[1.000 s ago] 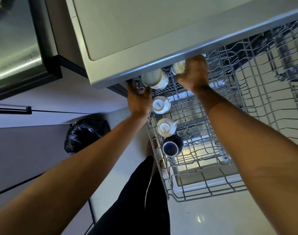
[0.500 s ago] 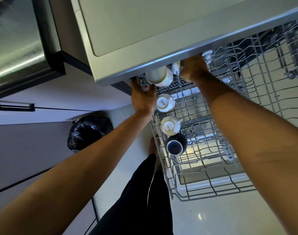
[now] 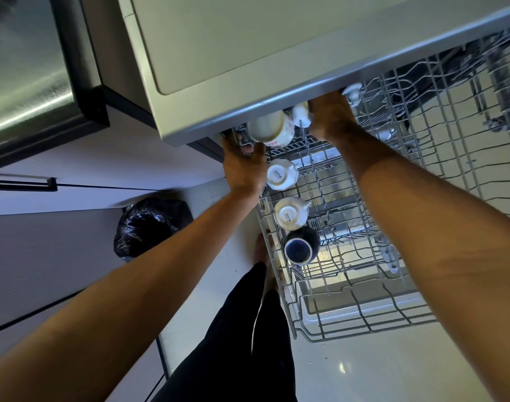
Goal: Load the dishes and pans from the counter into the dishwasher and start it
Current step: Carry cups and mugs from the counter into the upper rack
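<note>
L hand (image 3: 242, 166): fingers + thumb curled over the left rim of the grey wire dish rack (image 3: 349, 314), gripping it, close under the overhang. R hand (image 3: 330, 116): back of hand up, fingers curled down among the wires at the rack's far end, touching a small white cup (image 3: 301, 113). Can't tell whether it holds the cup, the wire, or nothing; fingertips hidden.

Along the rack's left side, far to near: cream mug w/ red pattern (image 3: 269, 129) on its side, mouth showing, just beside L thumb; white cup w/ printed base (image 3: 281, 174), upside down; second white upturned cup (image 3: 290, 217); dark blue mug (image 3: 301, 246), base up. Rest of rack bare tines.

The rack sticks out from beneath a pale beige flat top w/ grey metal edge (image 3: 248, 53). More grey wire racking (image 3: 451, 126) to the right.

Room: glossy white floor (image 3: 364, 372), w/ light glare. Person's black trouser leg (image 3: 233, 343) and bare foot (image 3: 261, 250) near the rack's left edge. Black bin bag (image 3: 152, 224) on the floor by pale cabinet fronts; black bar handle (image 3: 21, 182) on one. Brushed steel surface (image 3: 24, 76) far left.
</note>
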`<state>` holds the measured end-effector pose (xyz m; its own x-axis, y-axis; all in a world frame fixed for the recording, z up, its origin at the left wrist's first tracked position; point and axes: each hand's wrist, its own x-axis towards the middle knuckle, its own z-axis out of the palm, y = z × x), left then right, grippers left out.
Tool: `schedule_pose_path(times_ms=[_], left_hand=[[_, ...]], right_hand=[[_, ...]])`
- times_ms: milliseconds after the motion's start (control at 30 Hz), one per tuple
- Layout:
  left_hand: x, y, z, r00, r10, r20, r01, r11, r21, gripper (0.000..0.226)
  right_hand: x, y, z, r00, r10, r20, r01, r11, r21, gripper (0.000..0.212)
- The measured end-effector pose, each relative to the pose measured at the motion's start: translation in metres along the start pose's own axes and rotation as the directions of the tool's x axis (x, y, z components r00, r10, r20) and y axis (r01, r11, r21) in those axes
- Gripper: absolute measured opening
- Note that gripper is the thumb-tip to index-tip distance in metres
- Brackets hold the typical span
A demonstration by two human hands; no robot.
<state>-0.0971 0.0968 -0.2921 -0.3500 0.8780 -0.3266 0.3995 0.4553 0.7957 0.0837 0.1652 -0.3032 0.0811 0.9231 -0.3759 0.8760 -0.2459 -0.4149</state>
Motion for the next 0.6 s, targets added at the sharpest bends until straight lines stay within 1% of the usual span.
schedule_pose_path(times_ms=[100, 200, 333, 367, 433, 500, 600], left_hand=[[-0.001, 0.002, -0.001, 1.000, 0.006, 0.011, -0.006, 1.000, 0.005, 0.050], [-0.003, 0.006, -0.003, 1.000, -0.010, 0.007, 0.010, 1.000, 0.020, 0.052], [-0.009, 0.013, -0.007, 0.999, -0.015, 0.045, 0.013, 0.999, 0.039, 0.055], [-0.009, 0.013, -0.009, 0.998, -0.002, 0.055, -0.001, 0.998, 0.062, 0.056], [-0.011, 0.013, -0.016, 0.997, 0.031, 0.075, -0.039, 0.992, 0.116, 0.050], [-0.010, 0.008, -0.026, 0.996, 0.044, 0.078, -0.054, 0.989, 0.135, 0.035], [-0.019, 0.002, -0.055, 0.993, 0.092, 0.076, -0.104, 0.979, 0.173, 0.019]], right_hand=[[-0.003, 0.001, -0.002, 1.000, 0.004, -0.007, -0.003, 0.998, 0.062, 0.062], [-0.011, 0.003, -0.006, 0.999, 0.028, -0.036, -0.024, 0.995, 0.101, 0.064], [-0.035, 0.005, -0.013, 0.990, 0.044, -0.137, -0.017, 0.981, 0.192, 0.073], [-0.041, 0.004, -0.013, 0.985, 0.064, -0.160, -0.030, 0.978, 0.209, 0.070], [-0.059, 0.003, -0.013, 0.974, 0.147, -0.171, -0.090, 0.950, 0.299, 0.056], [-0.077, -0.001, -0.012, 0.963, 0.235, -0.135, -0.162, 0.899, 0.407, 0.040], [-0.113, -0.013, -0.005, 0.957, 0.285, -0.049, -0.233, 0.860, 0.454, 0.024]])
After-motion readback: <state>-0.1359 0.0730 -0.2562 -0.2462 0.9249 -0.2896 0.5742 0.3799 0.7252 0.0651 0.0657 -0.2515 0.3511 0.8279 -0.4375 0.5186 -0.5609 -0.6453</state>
